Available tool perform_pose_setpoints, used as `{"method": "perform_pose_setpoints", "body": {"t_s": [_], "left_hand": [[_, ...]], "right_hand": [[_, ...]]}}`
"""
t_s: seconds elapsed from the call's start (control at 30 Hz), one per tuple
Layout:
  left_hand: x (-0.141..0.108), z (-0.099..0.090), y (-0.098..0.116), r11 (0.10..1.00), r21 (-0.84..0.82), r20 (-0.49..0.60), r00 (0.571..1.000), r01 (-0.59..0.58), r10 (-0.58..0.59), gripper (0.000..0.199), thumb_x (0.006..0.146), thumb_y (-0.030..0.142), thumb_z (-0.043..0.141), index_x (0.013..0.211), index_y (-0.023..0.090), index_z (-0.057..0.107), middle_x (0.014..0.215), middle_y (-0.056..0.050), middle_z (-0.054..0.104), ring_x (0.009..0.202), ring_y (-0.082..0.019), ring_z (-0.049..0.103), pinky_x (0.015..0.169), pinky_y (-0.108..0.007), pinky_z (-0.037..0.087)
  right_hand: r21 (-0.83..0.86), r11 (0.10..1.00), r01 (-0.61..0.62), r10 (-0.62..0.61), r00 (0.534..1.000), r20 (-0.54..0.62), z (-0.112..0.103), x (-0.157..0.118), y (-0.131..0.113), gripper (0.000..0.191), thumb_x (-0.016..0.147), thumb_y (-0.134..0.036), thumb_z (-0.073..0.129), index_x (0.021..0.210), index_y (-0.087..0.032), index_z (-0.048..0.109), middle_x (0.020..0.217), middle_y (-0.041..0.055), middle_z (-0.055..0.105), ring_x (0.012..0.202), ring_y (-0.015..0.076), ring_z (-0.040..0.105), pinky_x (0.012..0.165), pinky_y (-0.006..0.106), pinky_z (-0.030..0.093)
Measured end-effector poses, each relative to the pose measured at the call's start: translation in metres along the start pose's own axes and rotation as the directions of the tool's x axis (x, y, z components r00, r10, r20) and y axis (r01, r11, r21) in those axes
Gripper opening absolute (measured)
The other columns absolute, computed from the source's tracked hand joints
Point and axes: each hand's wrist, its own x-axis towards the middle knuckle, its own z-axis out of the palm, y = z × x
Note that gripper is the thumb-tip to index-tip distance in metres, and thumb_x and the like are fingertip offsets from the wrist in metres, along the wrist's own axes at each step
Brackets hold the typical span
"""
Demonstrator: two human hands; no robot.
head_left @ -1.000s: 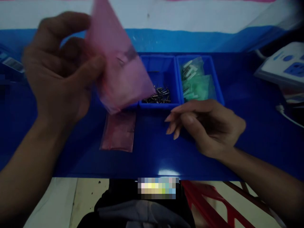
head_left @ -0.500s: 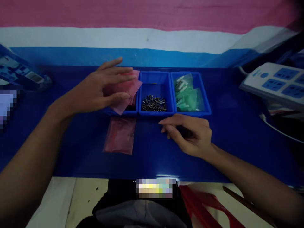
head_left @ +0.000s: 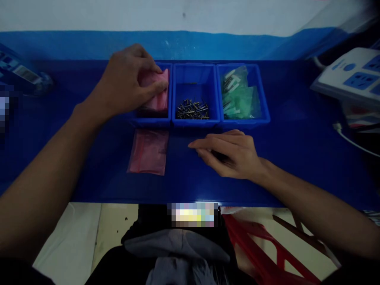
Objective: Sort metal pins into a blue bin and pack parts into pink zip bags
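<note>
Change: the left hand has dropped lower over the left-hand blue bin, and the right hand has slid inward and flattened.
Left grip: narrow, fingers and thumb pinching a gathered pink plastic bag.
Bag: it lies along its long axis, front to back, with its lower part inside the left-hand blue bin. The left hand is the nearer.
Right grip: loosely curled and holding nothing visible, its fingertips pointing inward just in front of the middle blue bin.
Around: dark metal rivets lie in the middle bin, green plastic bags fill the right-hand blue bin, and a flat pink bag lies on the blue tabletop.
</note>
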Motion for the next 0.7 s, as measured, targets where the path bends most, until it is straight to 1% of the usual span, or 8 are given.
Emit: {"method": "perform_pose_setpoints", "body": {"t_s": [0.07,0.13,0.2,0.27,0.37,0.5,0.57,0.7], "left_hand": [[-0.001,0.001,0.002,1.0,-0.002,-0.054,0.999,-0.001,0.001,0.048,0.09,0.061,0.06,0.114,0.022,0.075,0.122,-0.008,0.069,0.119,-0.028,0.058,0.11,-0.048,0.046],[-0.004,-0.001,0.006,0.998,0.054,-0.087,0.996,0.04,-0.035,0.053,0.09,0.064,0.058,0.117,0.022,0.075,0.134,-0.009,0.063,0.135,-0.035,0.044,0.117,-0.054,0.038],[-0.005,-0.005,0.011,0.988,0.11,-0.047,0.993,0.109,-0.105,0.058,0.092,0.069,0.05,0.122,0.027,0.074,0.141,-0.008,0.057,0.14,-0.037,0.036,0.117,-0.056,0.036],[-0.006,-0.007,0.016,0.976,0.147,0.032,0.985,0.161,-0.167,0.058,0.095,0.067,0.04,0.121,0.028,0.075,0.132,-0.01,0.061,0.132,-0.036,0.044,0.116,-0.056,0.037],[-0.005,-0.007,0.024,0.968,0.175,0.099,0.975,0.179,-0.198,0.054,0.097,0.057,0.038,0.112,0.024,0.078,0.114,-0.012,0.066,0.124,-0.034,0.051,0.12,-0.056,0.034],[-0.009,-0.008,0.042,0.911,0.273,0.032,0.944,0.308,-0.329,0.05,0.099,0.054,0.04,0.119,0.025,0.076,0.127,-0.013,0.061,0.134,-0.041,0.042,0.112,-0.063,0.04],[-0.011,-0.009,0.049,0.883,0.309,-0.001,0.929,0.353,-0.371,0.05,0.098,0.052,0.044,0.123,0.02,0.074,0.129,-0.017,0.059,0.133,-0.046,0.042,0.104,-0.067,0.045],[-0.007,-0.01,0.051,0.893,0.341,0.021,0.948,0.292,-0.318,0.051,0.096,0.045,0.045,0.121,0.012,0.074,0.124,-0.02,0.061,0.132,-0.043,0.048,0.115,-0.064,0.038]], "right_hand": [[-0.004,1.0,0.016,-0.016,1.0,-0.005,0.001,0.0,0.001,0.016,0.095,-0.015,0.061,0.108,-0.016,0.07,0.079,-0.0042,0.072,0.055,0.0025,0.057,0.053,0.018,0.043],[-0.002,1.0,0.022,-0.022,1.0,-0.002,0.002,-0.001,0.002,0.016,0.095,-0.015,0.06,0.108,-0.016,0.07,0.079,-0.0039,0.073,0.056,0.003,0.059,0.054,0.018,0.044],[0.003,0.999,0.032,-0.032,0.999,0.0,0.002,-0.001,0.002,0.017,0.095,-0.014,0.061,0.108,-0.015,0.071,0.08,-0.0029,0.074,0.056,0.0032,0.06,0.054,0.018,0.045],[0.0,0.999,0.043,-0.043,0.999,-0.005,0.003,-0.001,0.002,0.017,0.093,-0.012,0.062,0.108,-0.013,0.071,0.081,-0.0021,0.075,0.056,0.0031,0.06,0.055,0.019,0.045],[-0.001,0.999,0.047,-0.047,0.999,0.001,0.002,-0.001,0.002,0.018,0.093,-0.013,0.063,0.108,-0.013,0.072,0.082,-0.0019,0.075,0.057,0.0035,0.061,0.056,0.019,0.045],[-0.017,0.999,0.042,-0.042,0.999,0.017,0.002,-0.002,0.002,0.017,0.096,-0.016,0.061,0.11,-0.016,0.07,0.081,-0.0034,0.075,0.058,0.0042,0.063,0.055,0.019,0.046],[-0.051,0.998,0.044,-0.043,0.999,0.018,0.002,-0.003,0.002,0.016,0.097,-0.018,0.06,0.11,-0.018,0.07,0.082,-0.0041,0.076,0.062,0.0052,0.066,0.056,0.02,0.048],[-0.092,0.994,0.056,-0.054,0.998,0.025,0.002,-0.004,0.002,0.016,0.097,-0.019,0.06,0.109,-0.019,0.07,0.08,-0.0048,0.075,0.061,0.006,0.066,0.054,0.021,0.047]]}}
